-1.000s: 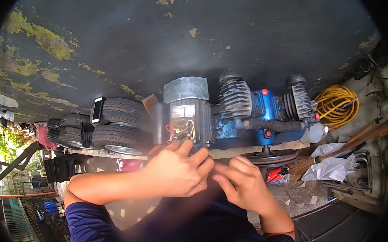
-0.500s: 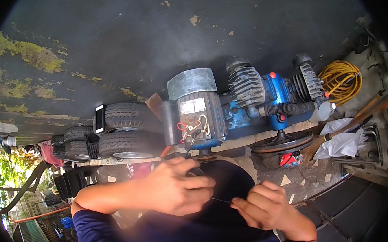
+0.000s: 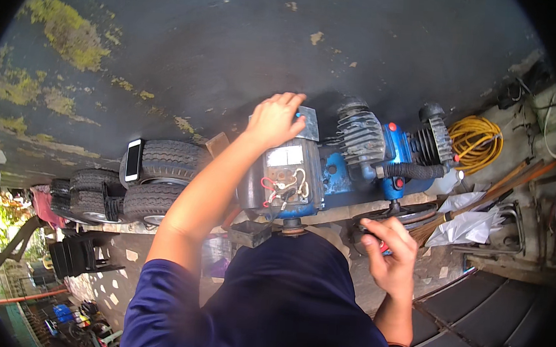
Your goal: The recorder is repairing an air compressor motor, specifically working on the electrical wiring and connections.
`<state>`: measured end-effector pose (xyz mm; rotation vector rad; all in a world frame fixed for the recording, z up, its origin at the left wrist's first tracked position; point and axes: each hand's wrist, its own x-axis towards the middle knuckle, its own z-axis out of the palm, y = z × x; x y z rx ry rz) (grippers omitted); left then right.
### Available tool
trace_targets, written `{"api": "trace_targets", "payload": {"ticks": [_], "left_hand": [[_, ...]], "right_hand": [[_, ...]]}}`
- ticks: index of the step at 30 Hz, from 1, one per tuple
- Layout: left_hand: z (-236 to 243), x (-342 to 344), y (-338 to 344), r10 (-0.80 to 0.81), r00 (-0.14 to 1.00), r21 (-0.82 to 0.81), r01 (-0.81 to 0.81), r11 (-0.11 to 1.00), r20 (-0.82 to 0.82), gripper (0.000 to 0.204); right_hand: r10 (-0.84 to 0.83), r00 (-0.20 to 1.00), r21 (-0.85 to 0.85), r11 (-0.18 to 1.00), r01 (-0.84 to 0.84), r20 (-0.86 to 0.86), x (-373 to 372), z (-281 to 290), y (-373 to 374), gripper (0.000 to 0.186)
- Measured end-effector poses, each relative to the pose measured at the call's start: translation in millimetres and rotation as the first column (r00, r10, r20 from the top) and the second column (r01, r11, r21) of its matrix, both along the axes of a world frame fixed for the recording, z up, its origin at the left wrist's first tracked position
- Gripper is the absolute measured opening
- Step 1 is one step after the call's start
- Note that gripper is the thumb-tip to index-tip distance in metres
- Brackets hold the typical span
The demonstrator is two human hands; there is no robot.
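Left hand point(image 3: 275, 118) grips the motor point(image 3: 284, 174) top, fingers curled; right hand point(image 3: 388, 252) below it closes on a red-tipped tool point(image 3: 384, 247). Bare wires point(image 3: 283, 187) risk snagging

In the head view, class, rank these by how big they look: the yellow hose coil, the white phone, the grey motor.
1. Grey motor, clearly the largest.
2. Yellow hose coil.
3. White phone, smallest.
The coil lies near the curved rim of the picture, so its look may mislead.

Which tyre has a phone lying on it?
The black rubber tyre nearest the motor, carrying the white phone on its tread; the other tyres carry nothing.
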<state>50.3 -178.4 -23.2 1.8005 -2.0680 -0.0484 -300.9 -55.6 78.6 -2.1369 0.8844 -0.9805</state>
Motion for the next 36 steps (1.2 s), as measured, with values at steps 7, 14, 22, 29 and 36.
{"api": "trace_targets", "payload": {"ticks": [7, 14, 22, 29, 36], "left_hand": [[4.8, -5.3, 26.4, -0.118, 0.916, -0.262, 0.015, 0.965, -0.384, 0.048], [18.2, -28.4, 177.8, 0.092, 0.928, -0.106, -0.139, 0.985, -0.362, 0.02], [-1.9, -48.1, 194.2, 0.209, 0.879, -0.09, -0.272, 0.958, -0.429, 0.024], [16.1, -42.2, 180.2, 0.079, 0.996, -0.496, -0.086, 0.864, -0.035, 0.044], [16.2, -25.6, 175.2, -0.037, 0.997, -0.48, 0.065, 0.875, 0.067, 0.031]], "right_hand": [[0.184, 0.979, 0.036, 0.983, -0.181, -0.083, 55.4, -27.3, -24.3, 0.042], [0.319, 0.919, -0.006, 0.944, -0.329, -0.23, 81.9, -32.8, -58.5, 0.064], [0.31, 0.928, -0.007, 0.948, -0.319, -0.204, 104.4, -39.0, -76.6, 0.023], [0.408, 0.9, 0.412, 0.854, -0.317, -0.155, 126.9, -31.8, -87.7, 0.012], [0.62, 0.783, 0.891, 0.327, -0.315, 0.049, 139.4, -27.8, -112.3, 0.018]]}}
